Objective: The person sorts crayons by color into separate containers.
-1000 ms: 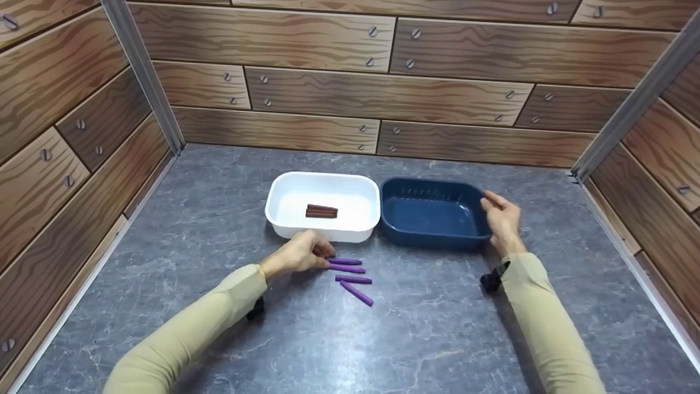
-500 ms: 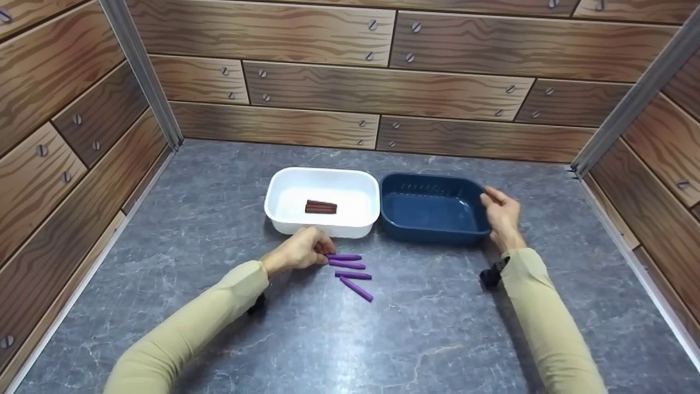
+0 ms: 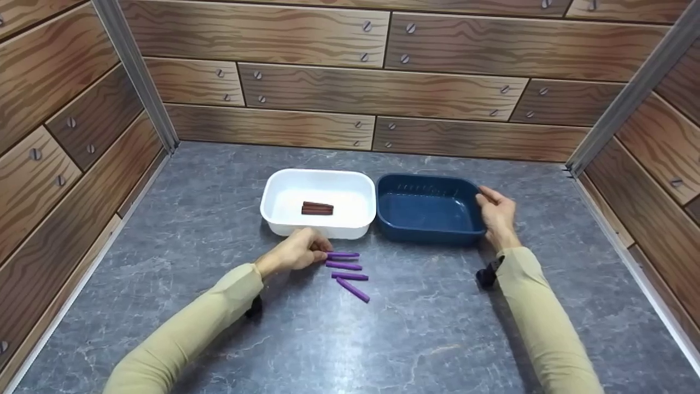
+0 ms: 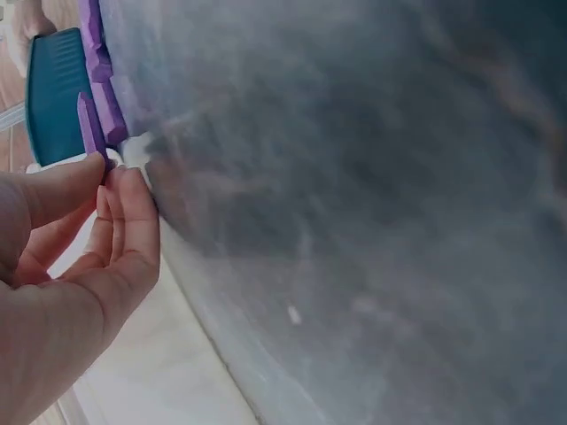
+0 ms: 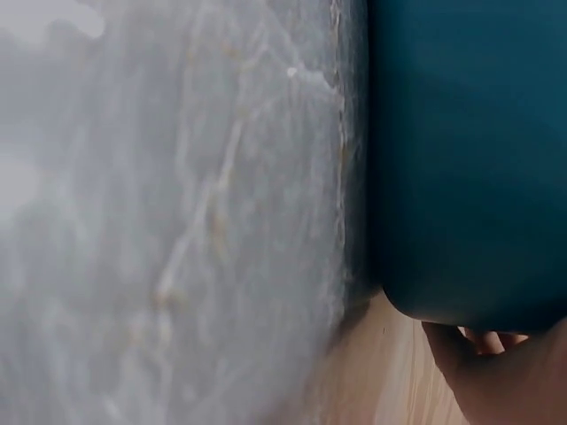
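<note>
In the head view my left hand is in front of the white tub, with thumb and fingertips pinching one end of a purple crayon. The left wrist view shows this crayon sticking out past the fingertips, its tapered end pointing away. Three more purple crayons lie on the tabletop just nearer to me, the nearest one slanted. At the right, my right hand holds the end of the dark blue tub, thumb at the rim. The tub's wall partly hides its fingers in the right wrist view.
Several brown crayons lie together inside the white tub. Both tubs stand side by side on the grey marbled tabletop. Wood-patterned walls close off the back and both sides.
The pinched crayon's far end has shifted slightly, and a dark line now shows beneath it. My right hand keeps its hold on the blue tub. The head view has shifted a little.
</note>
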Motion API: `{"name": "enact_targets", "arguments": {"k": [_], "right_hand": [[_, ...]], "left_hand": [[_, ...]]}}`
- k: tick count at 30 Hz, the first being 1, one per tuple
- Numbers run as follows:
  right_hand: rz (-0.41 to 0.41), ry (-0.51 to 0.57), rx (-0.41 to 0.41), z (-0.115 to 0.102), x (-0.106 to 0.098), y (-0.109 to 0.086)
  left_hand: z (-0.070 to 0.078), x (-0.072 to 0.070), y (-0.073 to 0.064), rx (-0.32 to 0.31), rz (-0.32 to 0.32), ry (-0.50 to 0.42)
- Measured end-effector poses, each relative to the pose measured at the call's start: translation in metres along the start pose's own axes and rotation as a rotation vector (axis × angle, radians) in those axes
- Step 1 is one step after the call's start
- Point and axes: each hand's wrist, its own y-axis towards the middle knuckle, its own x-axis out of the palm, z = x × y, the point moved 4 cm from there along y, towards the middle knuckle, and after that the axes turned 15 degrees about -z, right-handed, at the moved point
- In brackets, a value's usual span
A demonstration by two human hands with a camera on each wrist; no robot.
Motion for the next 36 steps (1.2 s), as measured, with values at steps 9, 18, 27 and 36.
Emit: {"name": "enact_targets", "arguments": {"k": [9, 18, 27, 36], "right_hand": [[0.002, -0.011, 0.043, -0.001, 0.000, 0.000], [-0.014, -0.077, 0.021, -0.002, -0.001, 0.001], [-0.017, -0.011, 0.026, -0.001, -0.004, 0.000], [-0.010, 0.034, 0.041, 0.002, -0.003, 0.001]], "left_hand": [[0.016, -0.003, -0.003, 0.013, -0.014, -0.180], [0.041, -0.003, 0.008, 0.071, -0.050, -0.244], [0.069, -0.007, 0.034, 0.132, -0.021, -0.259], [0.091, -0.010, 0.070, 0.137, 0.060, -0.242]]}}
